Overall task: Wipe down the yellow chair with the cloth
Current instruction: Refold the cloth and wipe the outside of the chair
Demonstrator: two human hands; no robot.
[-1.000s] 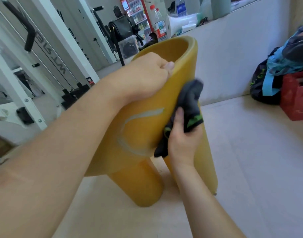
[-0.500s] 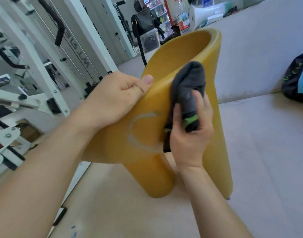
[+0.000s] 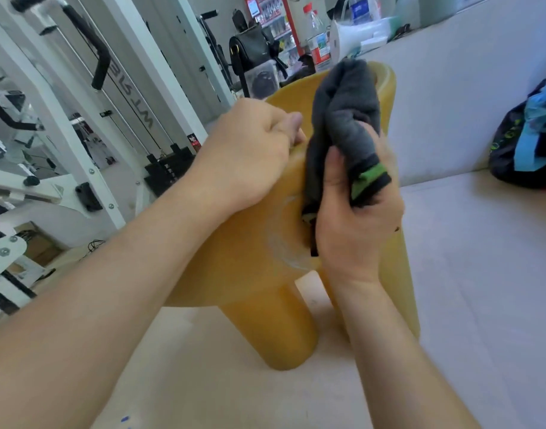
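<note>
The yellow chair (image 3: 250,258) stands on thick round legs on the pale floor, its curved back towards me. A faint white ring marks the back panel. My left hand (image 3: 250,156) grips the upper left edge of the back, fingers curled over it. My right hand (image 3: 355,218) holds a dark grey cloth (image 3: 343,119) with a green and black band and presses it against the upper part of the back. The cloth reaches up to the chair's top rim.
A white gym rack (image 3: 79,134) with black handles and weight stacks stands at the left. A low white wall (image 3: 466,103) runs behind the chair, with bottles and a white megaphone on top. A dark bag (image 3: 522,144) with blue cloth lies at the right.
My right hand has carried the cloth upward along the chair back, from the middle to the top rim. My left hand has kept its hold on the edge. The view has shifted.
</note>
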